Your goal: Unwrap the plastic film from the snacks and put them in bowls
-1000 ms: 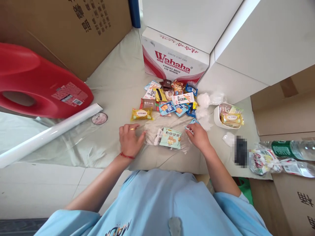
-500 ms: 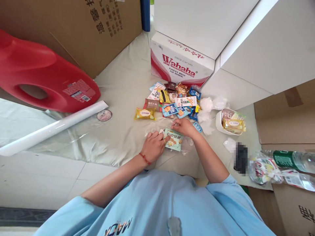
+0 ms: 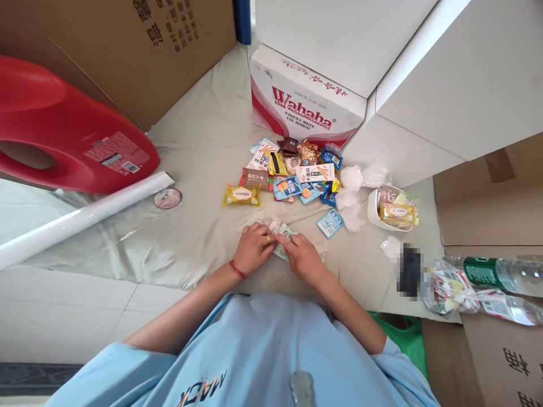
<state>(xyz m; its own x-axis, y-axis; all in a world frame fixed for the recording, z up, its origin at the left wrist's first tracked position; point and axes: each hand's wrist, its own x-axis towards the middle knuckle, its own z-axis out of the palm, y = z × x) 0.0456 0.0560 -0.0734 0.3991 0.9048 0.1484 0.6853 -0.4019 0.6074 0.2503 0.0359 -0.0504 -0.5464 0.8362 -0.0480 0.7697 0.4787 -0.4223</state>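
Observation:
A light green snack packet point(image 3: 283, 250) lies tilted on the cloth in front of me, with crinkled clear plastic bag point(image 3: 263, 216) film about it. My left hand point(image 3: 255, 249) is closed at its left end, fingers curled on the plastic. From the right, my right hand point(image 3: 304, 259) covers part of the packet, its index finger reaching to the left thumb; the other fingers are curled and partly hidden. A small pinkish-white wrapper shows between the fingertips. Beyond the hands lies a pile of snacks, with a blue snack packet point(image 3: 330, 223) apart from it.
A Wahaba-style white-and-red carton point(image 3: 303, 107) stands behind the pile. On the right are crumpled clear bags point(image 3: 351, 195), a white bowl point(image 3: 375, 217) of snacks and plastic bottles point(image 3: 483, 271). A red jug point(image 3: 80, 135) and a white roll point(image 3: 93, 217) are at left.
My right hand has moved left and down, close to my left hand. The green packet has turned and is more covered. The blue packet by my right wrist is now fully visible.

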